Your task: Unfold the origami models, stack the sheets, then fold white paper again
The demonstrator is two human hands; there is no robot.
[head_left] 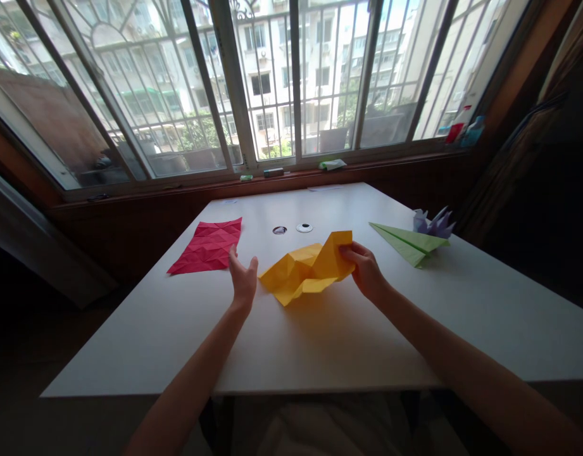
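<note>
A yellow sheet of origami paper [303,269], full of creases and partly unfolded, is held up over the middle of the table. My right hand [367,269] pinches its right edge. To the left of the paper, my left hand [244,275] is open, thumb and fingers apart, with nothing in it. Beyond that hand lies a creased red sheet of paper [208,247], flat on the table; the left fingertips overlap its right edge in view, and I cannot tell whether they touch.
On the white table [144,342] at right lie a green paper plane [409,240] and purple folded paper pieces [436,225]. Two round discs, one dark [280,230] and one white [304,228], are near the back. Small items, including a green-and-white packet [333,164], line the windowsill.
</note>
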